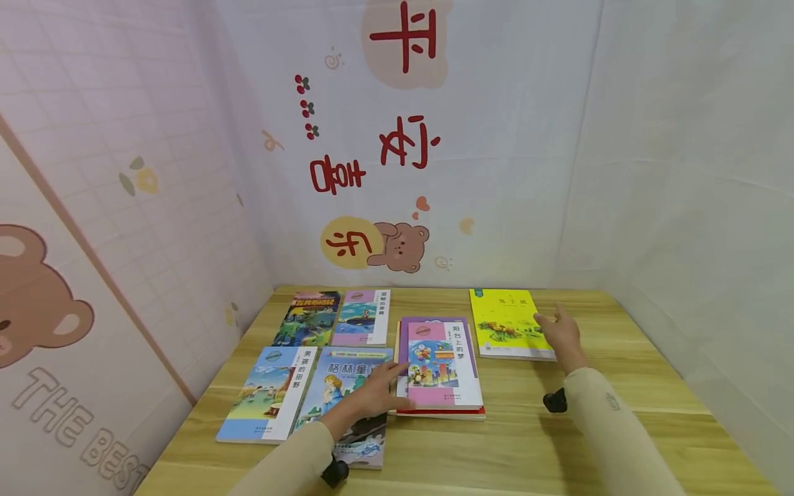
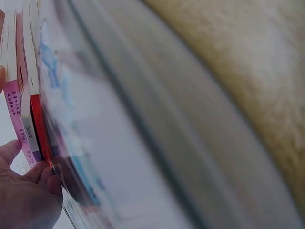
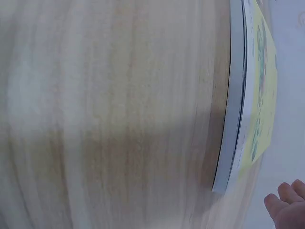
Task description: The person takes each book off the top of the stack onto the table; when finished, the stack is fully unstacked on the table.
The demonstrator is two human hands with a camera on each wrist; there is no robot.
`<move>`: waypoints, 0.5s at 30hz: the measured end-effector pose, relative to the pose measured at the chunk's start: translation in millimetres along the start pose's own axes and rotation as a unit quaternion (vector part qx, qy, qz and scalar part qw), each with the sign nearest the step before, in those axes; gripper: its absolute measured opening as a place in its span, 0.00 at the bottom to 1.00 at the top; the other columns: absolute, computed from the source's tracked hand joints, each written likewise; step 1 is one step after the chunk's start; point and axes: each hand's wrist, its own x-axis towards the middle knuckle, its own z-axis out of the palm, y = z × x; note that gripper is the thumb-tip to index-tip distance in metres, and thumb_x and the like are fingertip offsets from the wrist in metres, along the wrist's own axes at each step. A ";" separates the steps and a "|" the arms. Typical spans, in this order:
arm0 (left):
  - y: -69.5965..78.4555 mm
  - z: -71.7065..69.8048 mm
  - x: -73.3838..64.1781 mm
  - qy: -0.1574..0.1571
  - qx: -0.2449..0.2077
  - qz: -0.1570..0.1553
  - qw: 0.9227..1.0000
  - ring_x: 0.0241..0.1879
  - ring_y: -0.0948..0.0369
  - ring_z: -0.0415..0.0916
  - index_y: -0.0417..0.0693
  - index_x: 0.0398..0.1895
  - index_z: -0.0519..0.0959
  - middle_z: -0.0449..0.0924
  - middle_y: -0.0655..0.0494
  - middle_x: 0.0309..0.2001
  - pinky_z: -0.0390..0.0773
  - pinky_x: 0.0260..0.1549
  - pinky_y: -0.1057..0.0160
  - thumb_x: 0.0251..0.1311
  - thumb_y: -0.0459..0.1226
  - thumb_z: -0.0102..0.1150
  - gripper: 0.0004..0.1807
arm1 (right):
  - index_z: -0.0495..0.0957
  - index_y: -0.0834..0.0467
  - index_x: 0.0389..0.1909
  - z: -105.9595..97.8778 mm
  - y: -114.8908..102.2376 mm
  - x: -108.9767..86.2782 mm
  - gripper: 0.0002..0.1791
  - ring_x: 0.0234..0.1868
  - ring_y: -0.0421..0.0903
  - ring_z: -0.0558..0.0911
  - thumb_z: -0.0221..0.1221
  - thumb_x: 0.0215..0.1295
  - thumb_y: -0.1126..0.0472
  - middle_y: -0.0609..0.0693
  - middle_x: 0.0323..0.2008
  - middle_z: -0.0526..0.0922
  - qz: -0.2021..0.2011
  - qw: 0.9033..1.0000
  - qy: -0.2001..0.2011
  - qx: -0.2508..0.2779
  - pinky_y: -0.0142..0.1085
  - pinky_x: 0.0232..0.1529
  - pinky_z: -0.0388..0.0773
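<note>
A stack of several books lies mid-table, topped by a pink-and-white book (image 1: 440, 362). Below it show a purple book (image 1: 468, 327) and a red one (image 2: 40, 126). My left hand (image 1: 372, 393) rests against the stack's left side, its thumb and fingertips touching the near left part. In the left wrist view the hand (image 2: 31, 198) lies by the book spines. At the right, a yellow book (image 1: 505, 320) lies flat. My right hand (image 1: 561, 334) is at its right edge, fingers spread. The right wrist view shows the fingers (image 3: 286, 195) apart from the yellow book (image 3: 262, 95).
Left of the stack lie a Grimm fairy tale book (image 1: 335, 386), partly under my left arm, and a blue-and-white book (image 1: 263, 393). Behind them are a dark green book (image 1: 307, 320) and a pink-bordered book (image 1: 362, 317). Printed cloth (image 1: 496, 138) hangs behind the wooden table (image 1: 496, 448).
</note>
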 end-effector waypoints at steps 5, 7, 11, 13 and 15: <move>1.9 -0.5 -0.6 0.003 0.000 0.000 1.000 0.73 0.35 0.43 0.52 0.78 0.58 0.47 0.36 0.76 0.57 0.60 0.28 0.59 0.49 0.70 0.47 | 0.35 0.59 0.80 4.4 -5.9 -6.1 0.42 0.73 0.69 0.51 0.48 0.78 0.50 0.69 0.75 0.46 -0.027 0.999 -0.021 0.001 0.61 0.67 0.57; 1.5 -0.3 -0.2 0.004 0.001 0.002 1.000 0.73 0.35 0.43 0.50 0.78 0.58 0.48 0.36 0.75 0.57 0.61 0.29 0.59 0.49 0.70 0.47 | 0.38 0.61 0.79 8.5 -8.8 -10.1 0.41 0.72 0.69 0.54 0.48 0.78 0.51 0.69 0.75 0.50 -0.032 0.999 -0.031 0.002 0.60 0.67 0.59; -1.1 -0.2 0.6 0.005 0.000 0.002 1.000 0.74 0.35 0.43 0.48 0.78 0.57 0.48 0.36 0.76 0.55 0.62 0.29 0.57 0.50 0.71 0.49 | 0.43 0.62 0.79 20.9 -13.0 -19.8 0.38 0.70 0.68 0.61 0.49 0.79 0.53 0.69 0.73 0.55 -0.042 0.997 -0.063 0.027 0.58 0.66 0.62; -3.3 -1.1 1.3 0.004 -0.003 0.001 1.000 0.74 0.35 0.42 0.47 0.78 0.57 0.48 0.36 0.76 0.55 0.62 0.29 0.57 0.51 0.71 0.49 | 0.45 0.63 0.78 29.1 -14.5 -25.8 0.37 0.69 0.67 0.64 0.50 0.79 0.55 0.69 0.72 0.58 -0.045 0.994 -0.080 0.058 0.56 0.66 0.64; -4.9 -2.3 2.1 0.001 -0.004 0.002 1.000 0.74 0.35 0.43 0.47 0.77 0.58 0.48 0.36 0.76 0.55 0.62 0.29 0.57 0.50 0.71 0.49 | 0.47 0.64 0.78 38.0 -16.2 -34.2 0.36 0.67 0.65 0.67 0.50 0.78 0.57 0.69 0.70 0.60 -0.041 0.991 -0.093 0.087 0.54 0.65 0.66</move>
